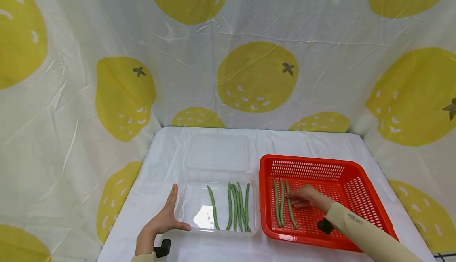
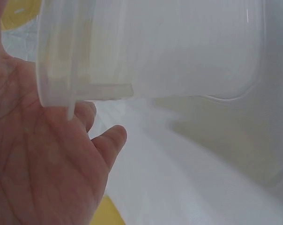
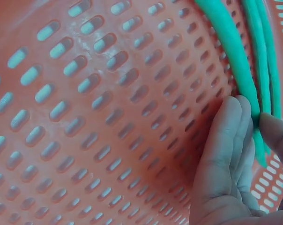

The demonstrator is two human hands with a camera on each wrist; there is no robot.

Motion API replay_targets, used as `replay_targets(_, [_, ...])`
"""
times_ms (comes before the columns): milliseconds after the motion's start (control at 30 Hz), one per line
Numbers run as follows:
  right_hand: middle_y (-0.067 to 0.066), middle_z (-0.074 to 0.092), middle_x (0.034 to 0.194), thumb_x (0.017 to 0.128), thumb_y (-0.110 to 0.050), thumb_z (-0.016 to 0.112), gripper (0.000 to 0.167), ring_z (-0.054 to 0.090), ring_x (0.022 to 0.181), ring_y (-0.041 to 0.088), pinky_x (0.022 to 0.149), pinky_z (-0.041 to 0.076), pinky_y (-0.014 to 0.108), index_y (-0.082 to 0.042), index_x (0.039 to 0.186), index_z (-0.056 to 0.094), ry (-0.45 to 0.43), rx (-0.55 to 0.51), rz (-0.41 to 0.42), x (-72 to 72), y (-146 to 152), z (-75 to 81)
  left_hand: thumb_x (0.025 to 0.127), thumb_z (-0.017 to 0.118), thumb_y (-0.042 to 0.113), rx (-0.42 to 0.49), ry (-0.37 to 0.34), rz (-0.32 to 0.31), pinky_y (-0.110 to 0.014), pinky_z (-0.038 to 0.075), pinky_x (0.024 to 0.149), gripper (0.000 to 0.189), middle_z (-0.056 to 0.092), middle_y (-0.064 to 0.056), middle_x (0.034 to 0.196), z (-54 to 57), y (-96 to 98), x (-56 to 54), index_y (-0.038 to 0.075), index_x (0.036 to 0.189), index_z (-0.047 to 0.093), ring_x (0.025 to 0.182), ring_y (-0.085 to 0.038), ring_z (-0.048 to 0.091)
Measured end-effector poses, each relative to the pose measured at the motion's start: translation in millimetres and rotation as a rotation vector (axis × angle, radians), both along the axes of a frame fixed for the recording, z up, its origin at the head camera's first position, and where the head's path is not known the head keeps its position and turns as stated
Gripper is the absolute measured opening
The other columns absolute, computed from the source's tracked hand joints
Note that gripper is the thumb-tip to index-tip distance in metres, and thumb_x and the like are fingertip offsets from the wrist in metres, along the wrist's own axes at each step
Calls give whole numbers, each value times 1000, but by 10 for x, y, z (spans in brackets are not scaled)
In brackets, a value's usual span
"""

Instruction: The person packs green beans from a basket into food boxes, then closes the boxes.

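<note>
In the head view my right hand (image 1: 307, 196) reaches into the red basket (image 1: 306, 160) and pinches a green bean (image 1: 292, 214) between thumb and fingers. Two more green beans (image 1: 276, 204) lie to its left, roughly parallel. The right wrist view has the pinched bean (image 3: 237, 58) running between the fingertips (image 3: 233, 110) and thumb. At the left, my left hand (image 1: 164, 219) is spread with thumb and fingers apart, against the near left corner of a clear plastic container (image 1: 194, 192). Several green beans (image 1: 235, 206) lie inside that container, most toward its right side.
Behind the container lies a flat translucent lid (image 1: 218, 151) on the white-covered table (image 1: 285, 141). The basket's raised wall stands close to the container's right side. A lemon-print curtain (image 1: 256, 76) rises behind the table and along both sides.
</note>
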State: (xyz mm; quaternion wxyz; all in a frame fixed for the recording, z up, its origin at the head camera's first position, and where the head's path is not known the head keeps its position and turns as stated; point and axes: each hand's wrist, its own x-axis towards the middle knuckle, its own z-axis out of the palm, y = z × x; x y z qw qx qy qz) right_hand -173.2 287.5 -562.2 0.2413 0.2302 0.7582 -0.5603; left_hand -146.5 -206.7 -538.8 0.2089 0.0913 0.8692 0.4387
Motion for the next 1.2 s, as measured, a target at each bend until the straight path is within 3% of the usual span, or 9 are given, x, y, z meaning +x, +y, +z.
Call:
replay_targets(233, [13,67,81,94,-8,58,28,68,71,21,70,55,38,17,107,61,67,-172,68,1,88,162,57,93,29,2,16,-9,-56,9,107,146,-21,-17,154,1,-17,-8,7,148,-18,139,-38,-13])
replay_targets(433, [13,69,86,97,-11,55,32,68,77,22,78,53,40,17,114,58,97,-313,89,-98,75,395,56,93,29,1,22,-4,-56,9,107,147,-21,-16,154,3,-22,-6,8,148,-19,139,-38,-13])
replay_targets(733, [10,69,87,96,-10,55,18,68,82,22,84,49,42,0,96,70,80,-461,152,-218,-262,684,56,93,29,2,12,-2,-55,9,107,146,-21,-17,154,7,-11,-14,7,148,-18,139,-38,-13])
replay_targets(1200, [11,68,84,94,-9,57,15,68,77,20,79,52,39,-3,90,70,66,-509,217,-274,-943,810,56,93,29,6,18,-12,-57,10,107,146,-20,-17,154,-18,-17,4,5,148,-17,139,-38,-13])
